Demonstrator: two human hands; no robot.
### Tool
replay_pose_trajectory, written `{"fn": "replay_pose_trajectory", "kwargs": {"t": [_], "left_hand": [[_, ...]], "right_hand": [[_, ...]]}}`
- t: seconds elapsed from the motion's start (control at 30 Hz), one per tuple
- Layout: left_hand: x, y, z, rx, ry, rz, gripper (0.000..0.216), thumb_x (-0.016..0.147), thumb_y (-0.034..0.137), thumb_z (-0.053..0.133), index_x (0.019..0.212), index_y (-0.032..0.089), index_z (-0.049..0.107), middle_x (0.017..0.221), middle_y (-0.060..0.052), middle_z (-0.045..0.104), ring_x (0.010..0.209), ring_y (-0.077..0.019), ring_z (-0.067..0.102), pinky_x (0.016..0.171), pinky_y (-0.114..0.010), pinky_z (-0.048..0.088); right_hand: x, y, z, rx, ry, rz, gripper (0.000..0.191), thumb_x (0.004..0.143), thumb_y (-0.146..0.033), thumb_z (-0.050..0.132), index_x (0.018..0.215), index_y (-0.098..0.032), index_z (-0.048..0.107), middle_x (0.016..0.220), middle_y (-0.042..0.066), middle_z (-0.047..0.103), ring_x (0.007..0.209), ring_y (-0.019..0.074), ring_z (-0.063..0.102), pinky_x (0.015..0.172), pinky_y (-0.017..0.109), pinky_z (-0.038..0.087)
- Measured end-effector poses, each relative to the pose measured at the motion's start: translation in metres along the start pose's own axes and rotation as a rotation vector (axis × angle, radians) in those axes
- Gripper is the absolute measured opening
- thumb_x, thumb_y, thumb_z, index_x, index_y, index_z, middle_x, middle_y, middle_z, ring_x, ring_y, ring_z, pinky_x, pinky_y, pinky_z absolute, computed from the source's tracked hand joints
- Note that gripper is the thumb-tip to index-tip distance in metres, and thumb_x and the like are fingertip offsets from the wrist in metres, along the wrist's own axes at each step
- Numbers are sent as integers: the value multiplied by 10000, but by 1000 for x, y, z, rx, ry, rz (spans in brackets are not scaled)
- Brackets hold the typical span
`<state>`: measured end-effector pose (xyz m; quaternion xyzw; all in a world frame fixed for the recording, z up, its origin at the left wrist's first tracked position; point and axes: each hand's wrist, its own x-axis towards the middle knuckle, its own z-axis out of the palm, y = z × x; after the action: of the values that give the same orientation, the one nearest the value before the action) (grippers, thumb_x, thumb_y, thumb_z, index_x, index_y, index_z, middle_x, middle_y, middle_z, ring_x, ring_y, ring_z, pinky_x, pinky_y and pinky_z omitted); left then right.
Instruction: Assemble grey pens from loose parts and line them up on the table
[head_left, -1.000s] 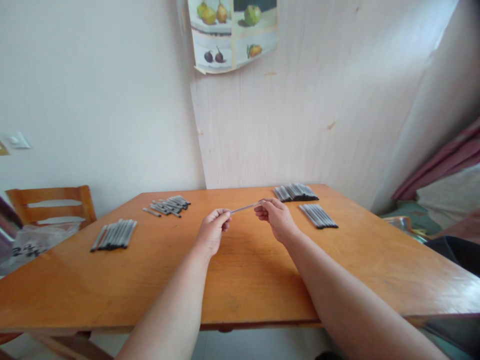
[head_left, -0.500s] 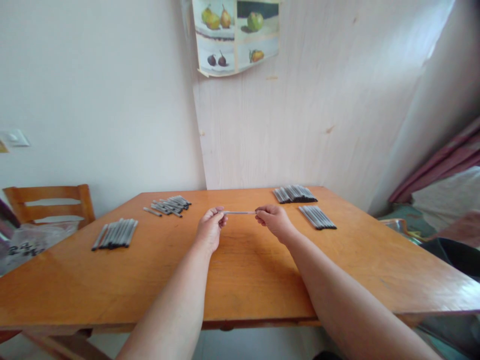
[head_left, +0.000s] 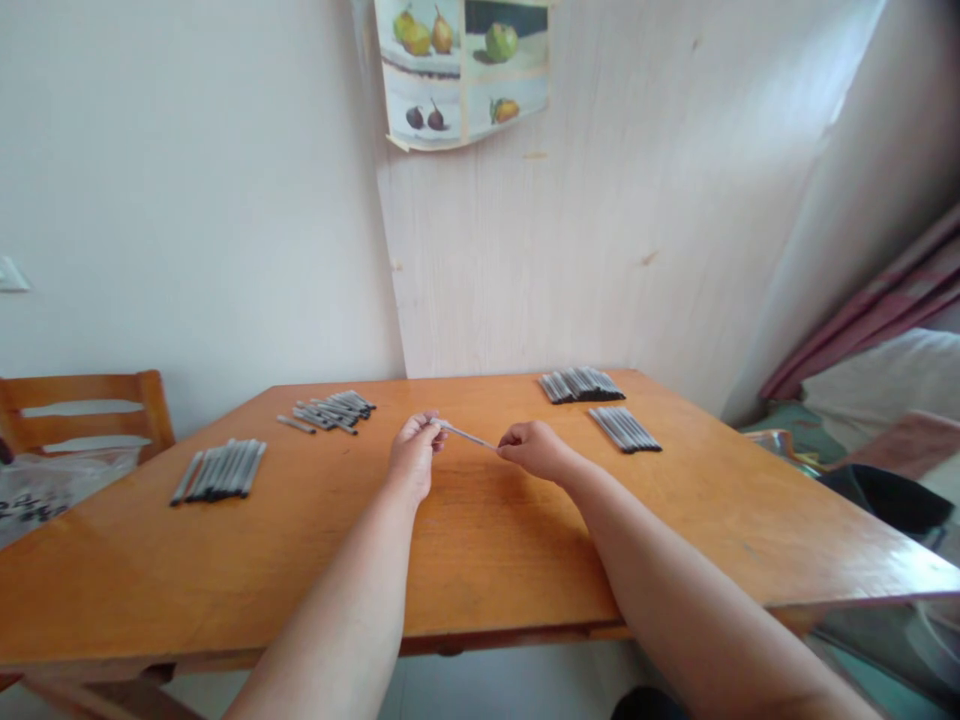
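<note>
Over the middle of the wooden table [head_left: 480, 560] both of my hands hold one thin grey rod [head_left: 466, 435]. My left hand [head_left: 412, 455] pinches its left end, which sits higher. My right hand [head_left: 529, 450] is closed on the right end, lower and nearer the tabletop. The rod slants down to the right between them. Whether it is a pen refill or a pen barrel is too small to tell.
Neat rows of grey pens lie at the left [head_left: 217, 472] and back right [head_left: 581, 384], with another row [head_left: 624, 429] beside it. A loose pile [head_left: 330, 410] sits at back left. A wooden chair [head_left: 82, 405] stands left; walls close behind.
The rod has tipped from right end high, through level, to right end low. My right hand dropped toward the table and both hands drifted slightly left in view.
</note>
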<state>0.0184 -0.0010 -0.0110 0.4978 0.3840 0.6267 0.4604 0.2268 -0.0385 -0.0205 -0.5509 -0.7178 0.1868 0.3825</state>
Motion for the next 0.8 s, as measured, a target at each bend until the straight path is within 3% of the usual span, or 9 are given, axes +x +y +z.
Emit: {"fn": "replay_pose_trajectory", "kwargs": {"t": [0.17, 0.33, 0.5, 0.8], "left_hand": [[3, -8, 0, 205, 95, 86, 486, 672, 351, 663, 1096, 177, 501, 818, -17, 609, 696, -123, 590, 621, -234, 427], [5, -15, -3, 450, 60, 233, 487, 697, 374, 656, 1112, 168, 508, 812, -32, 613, 717, -152, 581, 697, -282, 448], [8, -20, -6, 581, 57, 268, 450, 702, 386, 641, 1085, 171, 541, 816, -47, 633, 742, -189, 599, 732, -317, 452], [14, -28, -10, 633, 72, 244, 431, 689, 391, 643, 1059, 182, 570, 793, -44, 645, 745, -199, 610, 720, -309, 446]], "right_hand": [[-1, -2, -5, -69, 85, 22, 132, 700, -254, 591, 703, -177, 698, 646, 28, 660, 575, 131, 549, 503, 227, 331], [1, -8, -21, -166, 194, 146, 145, 715, -289, 603, 725, -182, 702, 665, 49, 658, 618, 150, 559, 538, 240, 334], [-3, -4, -49, -188, 297, 266, 169, 718, -325, 596, 701, -188, 694, 633, 53, 642, 600, 155, 552, 537, 251, 324], [-30, 66, -110, -222, 473, 542, 256, 717, -399, 542, 745, -199, 700, 678, 75, 651, 645, 204, 586, 552, 276, 349]]}}
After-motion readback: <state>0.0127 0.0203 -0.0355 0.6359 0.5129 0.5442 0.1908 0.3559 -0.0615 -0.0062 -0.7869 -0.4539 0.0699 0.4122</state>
